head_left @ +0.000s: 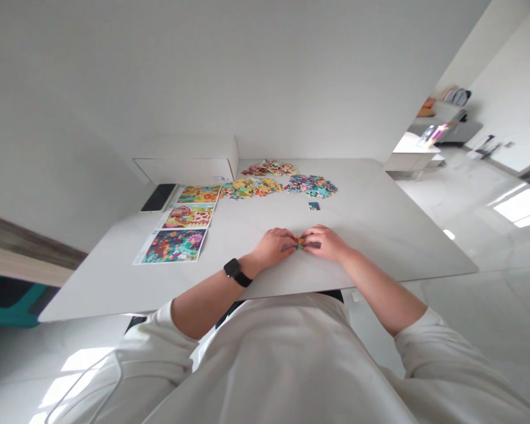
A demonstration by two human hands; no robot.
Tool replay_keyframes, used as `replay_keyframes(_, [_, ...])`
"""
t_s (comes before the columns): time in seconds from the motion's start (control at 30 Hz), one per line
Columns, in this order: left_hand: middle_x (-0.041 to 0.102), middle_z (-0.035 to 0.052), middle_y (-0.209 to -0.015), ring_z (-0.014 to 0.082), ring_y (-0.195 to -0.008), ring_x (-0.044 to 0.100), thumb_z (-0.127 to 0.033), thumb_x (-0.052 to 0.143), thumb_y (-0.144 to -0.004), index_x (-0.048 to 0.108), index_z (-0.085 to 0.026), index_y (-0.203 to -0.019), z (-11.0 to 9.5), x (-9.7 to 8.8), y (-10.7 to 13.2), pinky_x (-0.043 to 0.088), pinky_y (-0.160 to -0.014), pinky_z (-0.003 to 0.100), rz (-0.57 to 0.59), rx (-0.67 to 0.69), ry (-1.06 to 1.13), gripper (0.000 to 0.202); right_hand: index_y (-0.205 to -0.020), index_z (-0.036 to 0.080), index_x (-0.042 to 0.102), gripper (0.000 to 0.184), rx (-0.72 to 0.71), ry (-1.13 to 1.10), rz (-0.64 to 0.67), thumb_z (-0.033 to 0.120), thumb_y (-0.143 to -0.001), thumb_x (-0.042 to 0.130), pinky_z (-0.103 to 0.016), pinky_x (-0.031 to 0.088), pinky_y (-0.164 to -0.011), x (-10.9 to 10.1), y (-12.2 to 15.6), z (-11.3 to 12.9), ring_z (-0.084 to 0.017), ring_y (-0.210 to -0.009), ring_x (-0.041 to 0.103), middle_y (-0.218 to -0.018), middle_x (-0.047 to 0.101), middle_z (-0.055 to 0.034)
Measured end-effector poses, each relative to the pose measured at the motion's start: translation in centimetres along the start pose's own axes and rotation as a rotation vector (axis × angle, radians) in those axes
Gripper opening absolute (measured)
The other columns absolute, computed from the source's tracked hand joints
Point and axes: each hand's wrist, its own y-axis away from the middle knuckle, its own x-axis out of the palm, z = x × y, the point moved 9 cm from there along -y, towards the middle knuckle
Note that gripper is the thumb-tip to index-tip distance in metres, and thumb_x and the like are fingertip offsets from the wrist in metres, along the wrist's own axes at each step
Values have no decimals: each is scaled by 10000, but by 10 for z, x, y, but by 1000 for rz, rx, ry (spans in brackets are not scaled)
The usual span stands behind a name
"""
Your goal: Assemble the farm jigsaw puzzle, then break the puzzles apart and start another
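Close to the table's front edge, my left hand (274,247) and my right hand (325,241) meet over a few small colourful jigsaw puzzle pieces (300,242). Fingertips of both hands pinch them from either side, covering much of them; whether they are joined I cannot tell. A dark blue puzzle piece (314,206) lies alone beyond my right hand. Farther back are a pile of purple and teal pieces (312,185), a pile of yellow and orange pieces (254,188) and a pile of reddish pieces (269,168).
Left on the white table (362,218) lies a sheet with three printed pictures (188,216). Beside it is a black-screened phone or tablet (159,197). A white box (185,169) stands at the back against the wall.
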Motion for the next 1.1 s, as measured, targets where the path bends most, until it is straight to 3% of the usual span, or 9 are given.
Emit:
replay_keyframes(0.17, [777,69,-1249,262,-1159,706,-293,653,-990,836,-294,-1145,0,-2,-2,496,-1107,441,37,6,-3,240,-959,290,841,78,21,-24,-5,260,-893,812,-458,588,-993,1,1,0,-255,-1029,754,-1127,804,-69])
replay_keyframes(0.33, [747,91,-1323,250,-1183,707,-392,671,-999,786,-304,-1288,-5,-26,-9,517,-1092,381,134,101,120,323,-930,250,822,194,207,-145,-238,376,-983,683,-339,599,-761,-38,-5,-30,-211,-900,756,-1138,799,-89])
replay_keyframes(0.43, [766,94,-1248,227,-1025,736,-459,656,-991,800,-278,-1218,19,-55,-24,560,-959,335,38,-30,153,324,-897,238,805,245,293,-111,-304,404,-986,649,-324,571,-711,-64,-16,-55,-206,-821,735,-1013,809,-73])
replay_keyframes(0.53, [796,79,-982,187,-772,691,-492,634,-975,808,-235,-979,60,-75,-39,541,-732,282,-79,-241,235,311,-867,247,801,233,336,-25,-253,392,-972,652,-336,568,-759,-75,-35,-75,-206,-782,725,-917,807,-44])
replay_keyframes(0.6, [749,63,-778,163,-646,617,-560,599,-974,753,-208,-825,86,-80,-45,478,-609,257,-170,-358,350,413,-859,251,802,196,344,16,-205,349,-958,664,-343,567,-793,-75,-49,-87,-206,-783,732,-907,812,-32])
replay_keyframes(0.7, [610,28,-585,129,-519,498,-720,512,-965,632,-203,-683,121,-73,-43,387,-511,240,-330,-514,551,602,-881,256,811,125,366,71,-144,252,-922,693,-342,568,-820,-69,-67,-106,-202,-802,746,-942,824,-24])
replay_keyframes(0.8, [544,3,-549,115,-483,457,-826,510,-910,587,-208,-668,141,-56,-34,351,-476,235,-398,-618,696,668,-933,265,826,126,414,144,-113,201,-891,726,-341,574,-807,-61,-83,-129,-206,-824,755,-988,831,-28])
replay_keyframes(0.93, [561,4,-578,116,-508,484,-863,552,-867,624,-200,-711,141,-42,-33,354,-473,227,-341,-607,764,685,-933,272,839,98,450,260,-77,219,-869,787,-357,583,-835,-46,-105,-155,-233,-897,755,-997,830,-46])
replay_keyframes(1.1, [594,17,-607,119,-514,503,-866,560,-861,656,-195,-739,138,-38,-34,373,-474,234,-296,-605,791,689,-931,278,849,87,389,365,-38,230,-875,803,-342,575,-882,-25,-136,-167,-228,-938,734,-978,797,-55])
